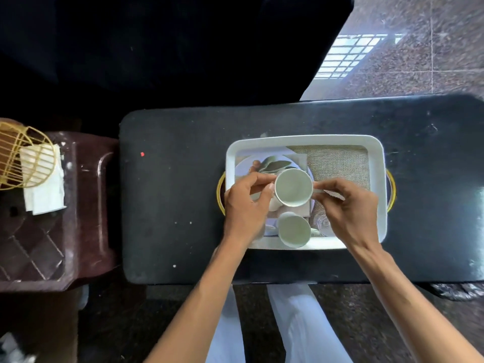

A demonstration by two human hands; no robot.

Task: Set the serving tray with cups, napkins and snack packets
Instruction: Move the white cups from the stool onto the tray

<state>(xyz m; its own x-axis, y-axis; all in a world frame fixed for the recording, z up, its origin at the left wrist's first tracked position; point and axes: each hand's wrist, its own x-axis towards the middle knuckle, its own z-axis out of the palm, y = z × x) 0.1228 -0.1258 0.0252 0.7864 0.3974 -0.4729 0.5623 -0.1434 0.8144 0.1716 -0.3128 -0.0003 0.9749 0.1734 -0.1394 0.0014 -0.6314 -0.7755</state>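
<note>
A white rectangular serving tray (303, 140) with gold side handles rests on a black table. Its floor carries a printed picture on the left and a burlap pattern on the right. Above the tray's middle I hold a pale green cup (293, 186), mouth up. My left hand (246, 203) pinches the cup's left rim and my right hand (345, 203) grips its handle on the right. A second pale green cup (293, 230) stands upright in the tray at the near rim, just below the held one. White napkins (44, 184) lie on a brown stool far left.
The black table (178, 200) spans the view's middle. To its left stands a brown plastic stool (86, 205) with a gold wire basket (25, 158) lying over the napkins. Speckled stone floor shows at the top right and below the table.
</note>
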